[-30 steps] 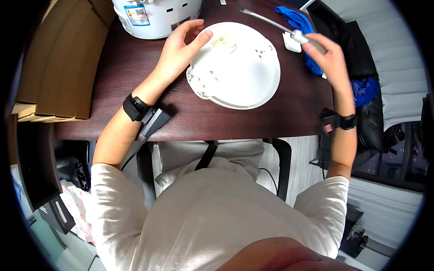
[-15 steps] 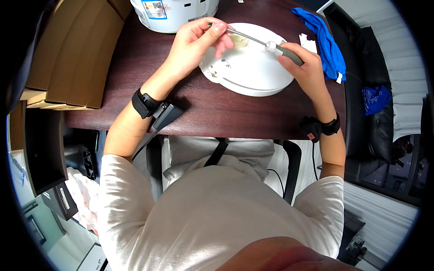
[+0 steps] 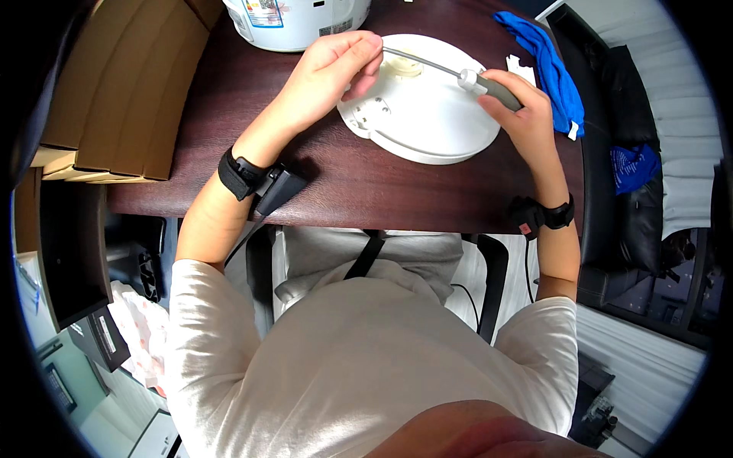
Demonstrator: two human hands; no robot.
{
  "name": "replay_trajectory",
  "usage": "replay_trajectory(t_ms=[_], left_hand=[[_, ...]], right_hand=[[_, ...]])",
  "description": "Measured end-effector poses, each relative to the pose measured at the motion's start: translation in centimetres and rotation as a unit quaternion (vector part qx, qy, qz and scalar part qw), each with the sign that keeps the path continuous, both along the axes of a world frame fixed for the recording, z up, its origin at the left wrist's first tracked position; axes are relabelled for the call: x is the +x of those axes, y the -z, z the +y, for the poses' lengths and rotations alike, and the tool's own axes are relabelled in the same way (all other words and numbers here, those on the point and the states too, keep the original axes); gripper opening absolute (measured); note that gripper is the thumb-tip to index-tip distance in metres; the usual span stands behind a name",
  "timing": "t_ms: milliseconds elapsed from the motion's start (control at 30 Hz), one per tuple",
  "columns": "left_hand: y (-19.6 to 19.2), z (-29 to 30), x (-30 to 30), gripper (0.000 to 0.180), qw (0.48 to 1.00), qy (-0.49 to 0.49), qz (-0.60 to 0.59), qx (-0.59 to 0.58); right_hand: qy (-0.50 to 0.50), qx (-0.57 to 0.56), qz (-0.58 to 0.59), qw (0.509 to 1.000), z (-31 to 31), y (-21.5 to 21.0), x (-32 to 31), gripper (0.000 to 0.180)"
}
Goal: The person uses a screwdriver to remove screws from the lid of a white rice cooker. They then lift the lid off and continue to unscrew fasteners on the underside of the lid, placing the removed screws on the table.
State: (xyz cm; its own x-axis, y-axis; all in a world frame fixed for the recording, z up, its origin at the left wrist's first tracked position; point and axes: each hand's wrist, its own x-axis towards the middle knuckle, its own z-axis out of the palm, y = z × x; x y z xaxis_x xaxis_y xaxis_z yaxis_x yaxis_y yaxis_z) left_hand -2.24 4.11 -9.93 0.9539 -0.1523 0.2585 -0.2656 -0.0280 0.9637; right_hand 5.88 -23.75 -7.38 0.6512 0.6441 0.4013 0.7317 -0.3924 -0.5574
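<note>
A screwdriver (image 3: 427, 62) is held level above a round white plastic part (image 3: 441, 114), which looks like a lid or base. My right hand (image 3: 521, 103) is wrapped round its grey handle. At the other end, the fingers of my left hand (image 3: 336, 72) close in a pinch at the tip of the metal shaft. Whether a small piece sits at that tip, I cannot tell, as the fingers cover it. On the white part lies a pale coiled cord (image 3: 405, 66), and small fittings (image 3: 372, 112) show near its left edge.
Beyond my left hand stands a white rounded appliance body (image 3: 298, 27) with labels. Cardboard boxes (image 3: 126, 91) line the table's left side. A blue cloth (image 3: 546, 72) and a small white piece (image 3: 521, 70) lie on the right. The dark wooden table (image 3: 382, 195) ends close to me.
My right hand has drawn slightly to the right with the screwdriver handle. The left fingers have slid to the shaft's tip and curled in more.
</note>
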Motion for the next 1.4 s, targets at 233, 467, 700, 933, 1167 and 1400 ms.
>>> replay_trajectory(t_ms=[233, 467, 700, 933, 1167, 1400], left_hand=[[0.7, -0.7, 0.1, 0.034, 0.996, 0.042, 0.004, -0.073], [0.9, -1.1, 0.0, 0.034, 0.990, 0.083, 0.037, -0.106], [1.0, -0.8, 0.1, 0.032, 0.999, -0.045, -0.024, 0.015], [3.7, 1.2, 2.0, 0.041, 0.889, -0.319, -0.173, 0.279], [3.4, 0.6, 1.6, 0.052, 0.952, -0.173, 0.164, 0.189], [3.7, 0.5, 1.8, 0.048, 0.979, -0.091, 0.170, 0.064]], right_hand=[[-0.006, -0.020, 0.241, 0.970, -0.2, -1.1, 0.3, 0.022], [-0.029, 0.014, 0.420, 0.907, -0.9, -1.1, 0.4, 0.024], [-0.024, -0.002, 0.328, 0.944, -1.2, -1.0, 1.2, 0.026], [0.053, -0.068, 0.072, 0.994, -5.7, -3.2, 3.2, 0.026], [0.091, -0.168, -0.037, 0.981, -8.2, -4.8, 3.4, 0.025], [0.109, -0.205, -0.024, 0.972, -8.9, -5.5, 2.6, 0.023]])
